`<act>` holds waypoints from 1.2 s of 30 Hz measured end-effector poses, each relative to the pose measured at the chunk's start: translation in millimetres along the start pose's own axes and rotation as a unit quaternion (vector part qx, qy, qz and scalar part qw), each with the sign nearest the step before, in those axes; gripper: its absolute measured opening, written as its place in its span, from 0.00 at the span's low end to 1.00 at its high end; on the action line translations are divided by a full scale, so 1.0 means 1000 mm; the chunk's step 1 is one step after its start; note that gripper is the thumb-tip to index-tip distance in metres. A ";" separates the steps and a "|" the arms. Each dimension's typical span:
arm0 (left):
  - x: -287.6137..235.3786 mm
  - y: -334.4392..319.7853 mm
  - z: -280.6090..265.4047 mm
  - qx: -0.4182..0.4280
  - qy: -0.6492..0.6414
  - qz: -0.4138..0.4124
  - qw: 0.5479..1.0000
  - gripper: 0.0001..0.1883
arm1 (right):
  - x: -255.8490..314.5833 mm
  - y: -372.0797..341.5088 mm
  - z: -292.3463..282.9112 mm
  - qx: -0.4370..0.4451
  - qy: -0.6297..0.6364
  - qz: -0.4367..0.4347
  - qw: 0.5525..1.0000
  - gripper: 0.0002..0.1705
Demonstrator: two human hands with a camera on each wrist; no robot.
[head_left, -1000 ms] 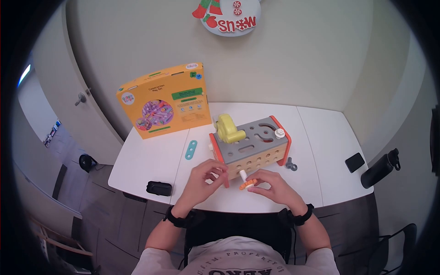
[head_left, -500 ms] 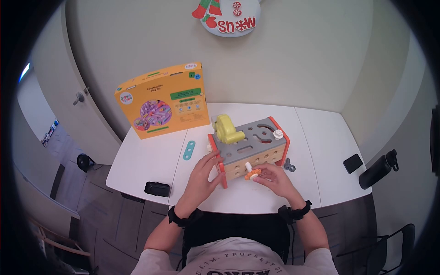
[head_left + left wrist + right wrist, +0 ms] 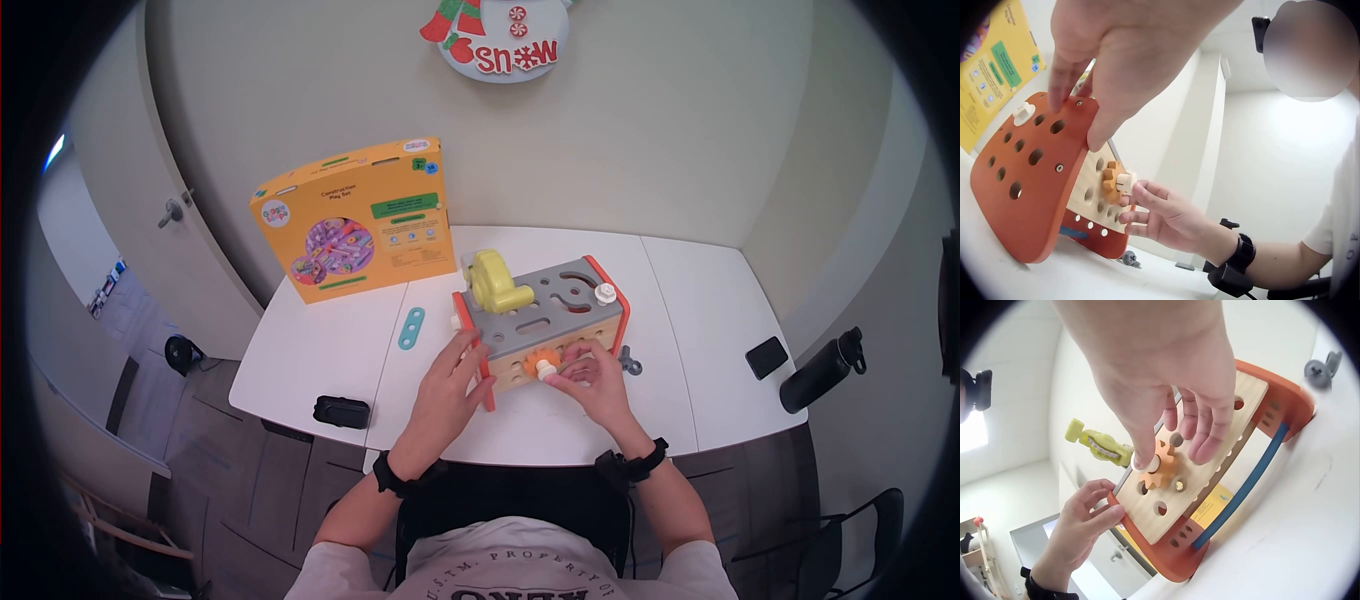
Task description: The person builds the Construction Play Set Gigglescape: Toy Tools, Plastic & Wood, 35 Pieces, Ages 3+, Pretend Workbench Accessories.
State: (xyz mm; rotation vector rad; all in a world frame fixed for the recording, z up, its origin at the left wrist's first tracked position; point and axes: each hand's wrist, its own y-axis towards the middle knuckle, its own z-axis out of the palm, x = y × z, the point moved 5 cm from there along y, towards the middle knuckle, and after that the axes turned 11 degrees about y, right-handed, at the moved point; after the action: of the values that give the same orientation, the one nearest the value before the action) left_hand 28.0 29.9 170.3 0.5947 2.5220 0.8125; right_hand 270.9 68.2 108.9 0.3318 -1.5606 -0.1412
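A toy workbench point(image 3: 560, 345) with a grey top, pale wooden side and orange-red ends stands on the table. My left hand point(image 3: 440, 395) holds its near left end panel point(image 3: 1035, 156), thumb and fingers at the edge. An orange gear point(image 3: 1161, 465) lies against the wooden side, with a white bolt point(image 3: 1126, 182) through its middle. The thumb of my right hand point(image 3: 598, 385) presses on the bolt's head, the other fingers loosely bent beside the gear in the right wrist view. The bolt's shaft is hidden.
On the workbench are a yellow-green toy point(image 3: 495, 283) and a white bolt head point(image 3: 605, 293). Around it lie a teal strip point(image 3: 411, 328), grey pieces point(image 3: 629, 362), a black case point(image 3: 341, 412) and a phone point(image 3: 767, 357). A yellow box point(image 3: 355, 225) and bottle point(image 3: 822, 372) stand farther out.
My right hand has brought the gear and bolt up against the wooden side, and its thumb has shifted onto the bolt head. My left hand has moved onto the end panel.
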 end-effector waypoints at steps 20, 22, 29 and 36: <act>0.000 -0.001 0.001 -0.003 -0.008 -0.021 1.000 0.21 | 0.015 -0.001 0.002 0.035 -0.079 0.004 0.996 0.22; 0.000 0.001 -0.001 -0.002 -0.008 -0.018 1.000 0.21 | 0.029 -0.002 -0.007 0.074 -0.131 0.036 0.988 0.19; 0.003 0.001 0.000 0.006 -0.010 -0.019 1.000 0.22 | 0.012 0.007 -0.098 -0.027 -0.346 0.064 0.936 0.16; 0.006 0.004 -0.002 0.007 -0.015 -0.025 1.000 0.22 | -0.028 -0.001 -0.124 -0.010 -0.430 0.114 0.895 0.25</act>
State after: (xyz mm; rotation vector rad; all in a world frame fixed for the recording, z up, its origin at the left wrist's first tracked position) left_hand 23.4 35.0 172.7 0.5410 2.5073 0.7626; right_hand 393.8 90.0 84.2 0.0499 -2.4630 -0.1272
